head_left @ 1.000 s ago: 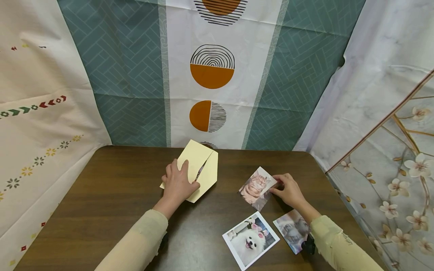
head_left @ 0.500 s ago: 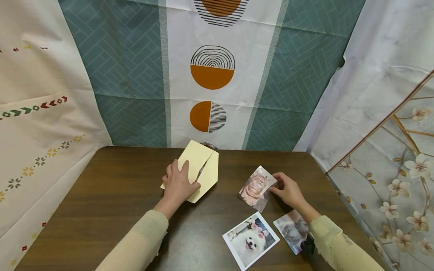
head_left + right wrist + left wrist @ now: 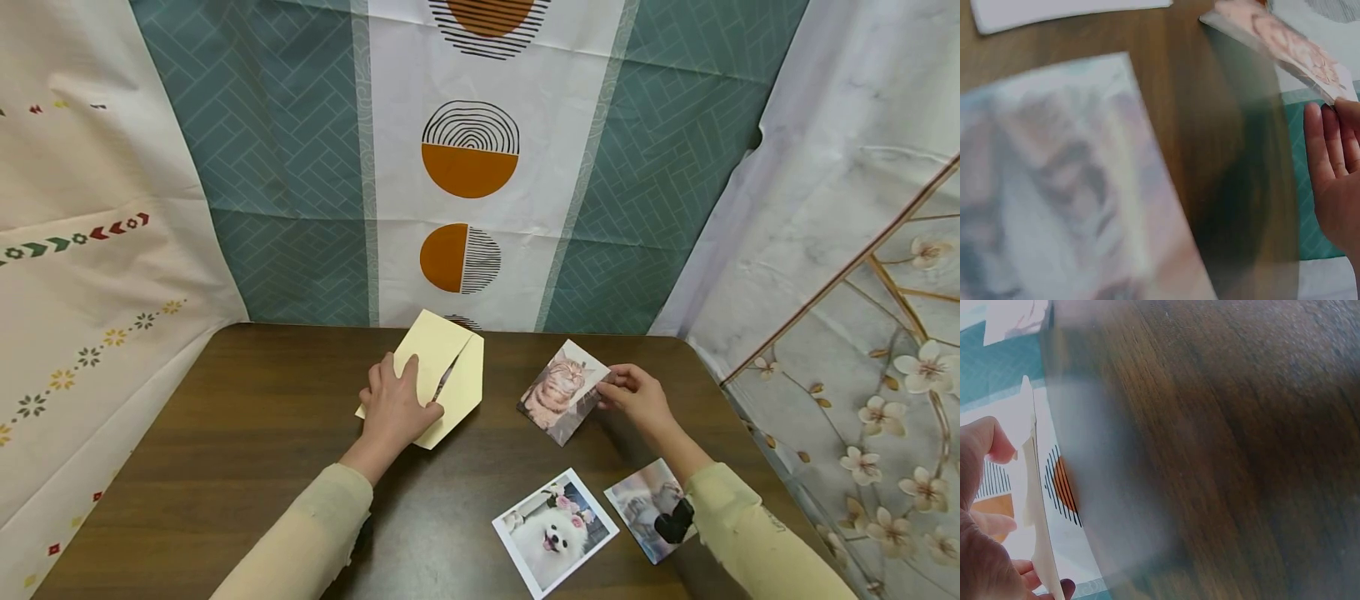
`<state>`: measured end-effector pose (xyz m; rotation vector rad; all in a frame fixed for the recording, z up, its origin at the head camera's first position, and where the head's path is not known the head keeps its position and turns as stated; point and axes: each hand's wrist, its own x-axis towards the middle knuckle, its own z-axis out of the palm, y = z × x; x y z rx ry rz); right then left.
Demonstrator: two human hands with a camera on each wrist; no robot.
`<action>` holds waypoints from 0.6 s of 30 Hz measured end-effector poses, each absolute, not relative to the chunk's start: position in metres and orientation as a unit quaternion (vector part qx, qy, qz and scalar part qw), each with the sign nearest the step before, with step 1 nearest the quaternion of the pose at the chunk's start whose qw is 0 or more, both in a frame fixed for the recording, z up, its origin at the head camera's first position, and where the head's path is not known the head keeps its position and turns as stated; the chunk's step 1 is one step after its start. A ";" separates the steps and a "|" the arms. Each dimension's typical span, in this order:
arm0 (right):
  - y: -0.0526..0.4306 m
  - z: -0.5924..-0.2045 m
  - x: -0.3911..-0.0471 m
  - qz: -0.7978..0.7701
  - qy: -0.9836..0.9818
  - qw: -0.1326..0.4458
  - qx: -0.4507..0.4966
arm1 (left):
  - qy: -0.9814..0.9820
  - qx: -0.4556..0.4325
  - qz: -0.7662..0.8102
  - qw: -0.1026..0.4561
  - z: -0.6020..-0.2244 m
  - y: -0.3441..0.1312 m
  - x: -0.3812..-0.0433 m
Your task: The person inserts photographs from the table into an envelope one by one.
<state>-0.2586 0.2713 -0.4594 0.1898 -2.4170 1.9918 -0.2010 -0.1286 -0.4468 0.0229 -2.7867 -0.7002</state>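
Observation:
At the middle of the table, my left hand (image 3: 397, 412) lies over a pale yellow paper envelope (image 3: 459, 379). In the left wrist view its fingers curl about the envelope's edge (image 3: 1041, 537), one fingertip (image 3: 1067, 588) showing on the far side. The envelope's flap stands slightly raised along a slanting gap. To the right, my right hand (image 3: 637, 400) pinches the right corner of a glossy photo of an orange cat (image 3: 558, 387). That photo is tilted and raised off the table in the right wrist view, with the fingertips (image 3: 1313, 112) at its corner.
A white-bordered photo of a white dog (image 3: 551, 537) lies on the table (image 3: 187, 467) near the front. Beside it, another picture (image 3: 641, 508) lies partly under the right wrist and its black wrist camera (image 3: 675, 522). Patterned cloths (image 3: 300, 167) hang behind and at both sides.
My right hand has lifted the cat photo and shifted it slightly back and to the left. The left hand and the envelope have stayed in place.

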 end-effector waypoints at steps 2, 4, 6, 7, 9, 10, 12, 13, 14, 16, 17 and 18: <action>0.269 -0.455 -0.259 0.672 -0.738 -0.011 0.051 | -0.961 0.008 -0.242 0.135 -0.447 -0.129 -0.201; 0.267 -0.452 -0.260 0.691 -0.721 -0.022 0.046 | -0.961 0.007 -0.242 0.136 -0.446 -0.129 -0.201; 0.264 -0.450 -0.261 0.705 -0.708 -0.031 0.040 | -0.961 0.007 -0.242 0.135 -0.447 -0.129 -0.201; 0.263 -0.449 -0.261 0.710 -0.703 -0.036 0.040 | -0.961 0.007 -0.242 0.135 -0.447 -0.129 -0.201; 0.260 -0.447 -0.261 0.715 -0.696 -0.050 0.044 | -0.961 0.007 -0.242 0.134 -0.447 -0.129 -0.202; 0.257 -0.446 -0.261 0.718 -0.693 -0.056 0.046 | -0.961 0.008 -0.242 0.134 -0.447 -0.129 -0.202; 0.252 -0.443 -0.260 0.715 -0.694 -0.067 0.056 | -0.961 0.008 -0.243 0.133 -0.447 -0.129 -0.202; 0.250 -0.443 -0.260 0.712 -0.696 -0.071 0.062 | -0.961 0.009 -0.243 0.133 -0.447 -0.128 -0.202; 0.247 -0.442 -0.261 0.711 -0.696 -0.074 0.066 | -0.961 0.009 -0.243 0.132 -0.447 -0.128 -0.202; 0.242 -0.442 -0.262 0.707 -0.698 -0.082 0.074 | -0.961 0.010 -0.243 0.131 -0.446 -0.127 -0.202; 0.239 -0.442 -0.263 0.704 -0.701 -0.085 0.076 | -0.961 0.010 -0.243 0.131 -0.446 -0.127 -0.202; 0.236 -0.443 -0.264 0.702 -0.703 -0.087 0.077 | -0.961 0.010 -0.242 0.131 -0.446 -0.126 -0.202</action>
